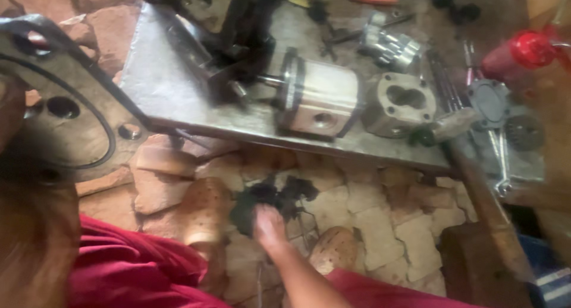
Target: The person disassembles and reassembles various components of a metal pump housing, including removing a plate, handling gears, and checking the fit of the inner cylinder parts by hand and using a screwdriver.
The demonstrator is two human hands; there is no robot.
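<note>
The right hand (269, 224), low in the middle of the frame, reaches down to a black rag (276, 198) lying on the stone floor (380, 224). Its fingers rest on the rag's lower edge; blur hides whether they pinch it or only touch it, so the grip cannot be told.

At the far left, the left hand (15, 141) shows only as a blurred mass against a grey plate (77, 88). The plate has several round holes and a thin black ring (110, 129) curving across it. A fingertip seems to show through 1 hole at the upper left. The plate appears held up there, but how the fingers close on it cannot be seen.

Red cloth (131, 266) covers the person's legs along the bottom edge.

Across the upper middle lies a metal slab (160, 88). On it sit a silver pump body (321, 97) with a short shaft, and to its right a housing (401, 102) with a figure-8 opening. A gear set (392, 46) lies above, and a red cap (532, 49) shows at the upper right.
</note>
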